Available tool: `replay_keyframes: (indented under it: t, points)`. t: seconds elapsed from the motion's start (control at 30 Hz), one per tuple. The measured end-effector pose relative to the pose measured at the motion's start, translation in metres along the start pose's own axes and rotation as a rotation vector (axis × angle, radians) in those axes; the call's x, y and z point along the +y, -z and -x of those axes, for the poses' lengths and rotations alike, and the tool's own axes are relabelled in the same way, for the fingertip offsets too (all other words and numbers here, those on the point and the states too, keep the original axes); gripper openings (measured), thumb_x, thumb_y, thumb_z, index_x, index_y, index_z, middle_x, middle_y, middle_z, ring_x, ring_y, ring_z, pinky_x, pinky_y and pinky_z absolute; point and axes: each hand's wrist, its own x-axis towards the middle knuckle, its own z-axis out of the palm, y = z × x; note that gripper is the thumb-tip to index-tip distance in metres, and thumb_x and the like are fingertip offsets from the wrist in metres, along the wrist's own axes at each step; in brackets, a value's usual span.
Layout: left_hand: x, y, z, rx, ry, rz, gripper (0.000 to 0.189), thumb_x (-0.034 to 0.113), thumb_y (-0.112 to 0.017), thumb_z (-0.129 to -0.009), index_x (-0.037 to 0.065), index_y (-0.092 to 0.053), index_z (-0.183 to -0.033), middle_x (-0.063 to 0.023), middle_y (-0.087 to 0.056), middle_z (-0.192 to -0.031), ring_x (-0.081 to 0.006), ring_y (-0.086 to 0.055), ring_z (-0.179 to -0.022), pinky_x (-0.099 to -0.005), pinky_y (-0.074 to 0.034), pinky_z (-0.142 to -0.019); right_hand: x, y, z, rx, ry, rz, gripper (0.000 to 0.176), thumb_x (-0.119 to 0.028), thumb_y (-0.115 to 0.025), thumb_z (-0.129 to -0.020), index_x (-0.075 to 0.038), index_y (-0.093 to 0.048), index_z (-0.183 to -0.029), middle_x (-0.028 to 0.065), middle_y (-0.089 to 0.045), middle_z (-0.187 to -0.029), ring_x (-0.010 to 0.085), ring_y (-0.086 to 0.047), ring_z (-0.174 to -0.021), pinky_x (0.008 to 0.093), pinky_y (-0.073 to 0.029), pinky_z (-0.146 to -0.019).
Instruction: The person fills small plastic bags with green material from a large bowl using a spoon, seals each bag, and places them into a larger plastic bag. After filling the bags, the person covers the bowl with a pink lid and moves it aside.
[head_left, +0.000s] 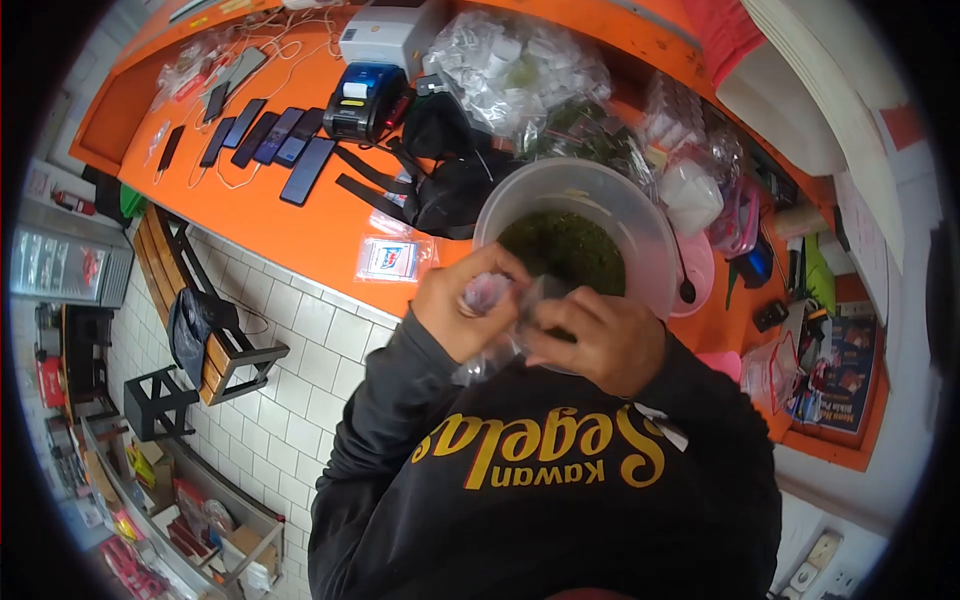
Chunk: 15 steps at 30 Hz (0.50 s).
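Note:
My left hand (462,305) and my right hand (605,340) are close together at the near edge of a large translucent tub (645,225). Both have bent fingers pinched on a thin clear plastic bag (485,362), which hangs crumpled below my left hand. Some pinkish plastic shows inside the curl of my left hand. Dark green chopped leafy matter (565,245) covers the bottom of the tub, just beyond my fingers. A packet with a blue and red label (388,259) lies left of the tub.
On the orange counter (330,235) are several phones (285,135), a black printer (365,103), a black bag (462,190) and a heap of plastic packets (520,75). A pink bowl (695,275) with a spoon stands right of the tub. A wooden bench (180,290) is at left.

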Motion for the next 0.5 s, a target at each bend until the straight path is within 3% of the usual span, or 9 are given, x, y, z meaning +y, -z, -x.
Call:
replay_keyframes:
  t: [0.07,0.17,0.2,0.27,0.3,0.37,0.4,0.43,0.5]
  points:
    - [0.012,0.012,-0.001,-0.109,0.218,0.005,0.018,-0.005,-0.060,-0.079,-0.001,-0.063,-0.096,-0.0093,-0.064,-0.086,-0.0174,-0.063,-0.084,-0.0286,-0.048,-0.076,0.005,0.009,-0.002,-0.085,0.297,0.136,0.023,-0.021,-0.072,-0.074,-0.015,-0.068,-0.095,-0.0046,-0.061,-0.103,0.0121,-0.055,-0.076,0.0251,-0.047,-0.049]
    - [0.004,0.017,-0.009,-0.150,-0.249,-0.074,0.029,0.000,-0.069,-0.076,-0.002,-0.063,-0.105,-0.0108,-0.065,-0.098,-0.0193,-0.062,-0.093,-0.0311,-0.046,-0.084,0.001,0.032,-0.014,-0.126,0.180,0.076,0.012,-0.018,-0.067,-0.079,-0.011,-0.066,-0.088,-0.0032,-0.061,-0.105,0.0135,-0.055,-0.078,0.0234,-0.048,-0.058]
    - [0.006,0.018,-0.008,-0.161,-0.251,-0.072,0.029,0.000,-0.069,-0.076,-0.002,-0.063,-0.105,-0.0108,-0.065,-0.098,-0.0193,-0.062,-0.093,-0.0311,-0.046,-0.084,0.002,0.035,-0.017,-0.123,0.169,0.078,0.012,-0.018,-0.067,-0.079,-0.011,-0.066,-0.088,-0.0032,-0.061,-0.105,0.0135,-0.055,-0.078,0.0234,-0.048,-0.058]
    - [0.017,0.021,0.002,-0.200,-0.195,0.028,0.039,0.001,-0.074,-0.075,0.000,-0.061,-0.112,-0.0127,-0.067,-0.102,-0.0228,-0.064,-0.095,-0.0319,-0.049,-0.085,0.006,0.036,-0.022,-0.098,0.100,-0.174,0.013,-0.016,-0.066,-0.081,-0.010,-0.065,-0.092,-0.0018,-0.062,-0.102,0.0155,-0.056,-0.078,0.0261,-0.050,-0.062]
    - [0.021,0.032,0.013,-0.291,0.338,0.121,0.050,0.000,-0.077,-0.072,-0.001,-0.058,-0.118,-0.0147,-0.064,-0.113,-0.0232,-0.062,-0.104,-0.0332,-0.047,-0.092,0.010,0.032,-0.026,-0.097,0.089,-0.172,0.013,-0.016,-0.066,-0.081,-0.010,-0.065,-0.092,-0.0018,-0.062,-0.102,0.0155,-0.056,-0.078,0.0261,-0.050,-0.062]
    - [0.006,0.036,0.019,-0.306,0.176,0.166,0.049,0.000,-0.078,-0.072,-0.002,-0.058,-0.117,-0.0156,-0.064,-0.115,-0.0216,-0.063,-0.103,-0.0315,-0.049,-0.088,0.025,0.018,-0.034,0.096,-0.042,-0.585,0.013,-0.012,-0.065,-0.083,-0.012,-0.066,-0.096,0.0005,-0.063,-0.093,0.0167,-0.055,-0.074,0.0251,-0.049,-0.060]
    - [0.000,0.036,0.021,-0.310,0.013,0.208,0.049,0.000,-0.078,-0.072,-0.003,-0.058,-0.117,-0.0164,-0.063,-0.116,-0.0200,-0.064,-0.101,-0.0298,-0.051,-0.084,0.042,0.015,-0.038,-0.056,-0.183,-0.514,0.018,-0.014,-0.066,-0.083,-0.012,-0.064,-0.101,0.0030,-0.063,-0.091,0.0187,-0.057,-0.076,0.0271,-0.049,-0.063]
    - [-0.001,0.037,0.027,-0.320,0.072,0.288,0.053,0.002,-0.080,-0.071,-0.005,-0.057,-0.118,-0.0167,-0.062,-0.117,-0.0171,-0.065,-0.095,-0.0237,-0.053,-0.070,0.060,0.011,-0.042,-0.209,-0.321,-0.441,0.023,-0.016,-0.066,-0.084,-0.012,-0.062,-0.106,0.0055,-0.063,-0.090,0.0206,-0.060,-0.079,0.0290,-0.050,-0.066]
    - [-0.014,0.043,0.038,-0.376,0.053,0.377,0.054,0.002,-0.080,-0.071,-0.005,-0.057,-0.119,-0.0176,-0.061,-0.119,-0.0165,-0.065,-0.093,-0.0217,-0.052,-0.065,0.087,-0.036,-0.035,-0.718,-0.342,-0.163,0.035,-0.024,-0.068,-0.082,-0.012,-0.058,-0.114,0.0093,-0.065,-0.095,0.0239,-0.064,-0.088,0.0352,-0.050,-0.074]
